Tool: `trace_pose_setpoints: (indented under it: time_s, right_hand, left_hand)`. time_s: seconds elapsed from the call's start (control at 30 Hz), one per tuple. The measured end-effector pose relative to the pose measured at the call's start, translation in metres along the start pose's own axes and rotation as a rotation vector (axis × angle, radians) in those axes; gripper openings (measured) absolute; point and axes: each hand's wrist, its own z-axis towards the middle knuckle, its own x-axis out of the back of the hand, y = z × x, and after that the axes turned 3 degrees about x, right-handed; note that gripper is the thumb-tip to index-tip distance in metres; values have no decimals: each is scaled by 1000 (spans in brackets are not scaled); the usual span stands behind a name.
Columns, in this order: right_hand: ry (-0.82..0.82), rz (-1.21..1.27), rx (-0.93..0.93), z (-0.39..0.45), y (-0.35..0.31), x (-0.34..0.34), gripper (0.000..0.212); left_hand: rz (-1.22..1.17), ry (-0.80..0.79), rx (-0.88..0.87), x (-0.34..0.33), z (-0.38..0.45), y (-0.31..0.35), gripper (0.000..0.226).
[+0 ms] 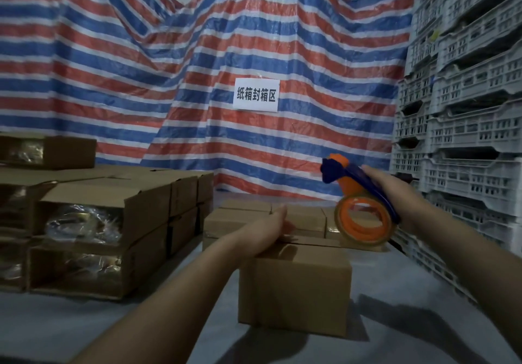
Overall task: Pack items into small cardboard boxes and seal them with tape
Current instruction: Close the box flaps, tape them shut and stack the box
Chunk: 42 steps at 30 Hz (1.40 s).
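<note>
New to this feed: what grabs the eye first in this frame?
First, the red, white and blue striped tarp filling the background, with a white paper sign pinned at its centre. Next, the orange and blue tape dispenser held in the right hand above the closed cardboard box, which the left hand presses on top. Open cartons are stacked at left, grey plastic crates at right.

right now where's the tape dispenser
In the head view the tape dispenser is at centre-right, gripped by the right hand and raised above the far right corner of the small cardboard box, which the left hand holds down.
</note>
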Motion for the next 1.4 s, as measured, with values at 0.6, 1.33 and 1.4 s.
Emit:
trace_pose_setpoints:
  time_s: [0.6,1.33,1.4]
  right_hand:
    - [-385,-334,10,3,-13,-49,48]
    - [-445,-528,-44,2,-32,-58,47]
    - [-469,-606,-59,2,-36,-54,50]
  left_hand:
    - [-771,197,187,6,2,18,39]
    - [-479,218,198,7,5,6,19]
    - [-434,238,158,5,5,3,17]
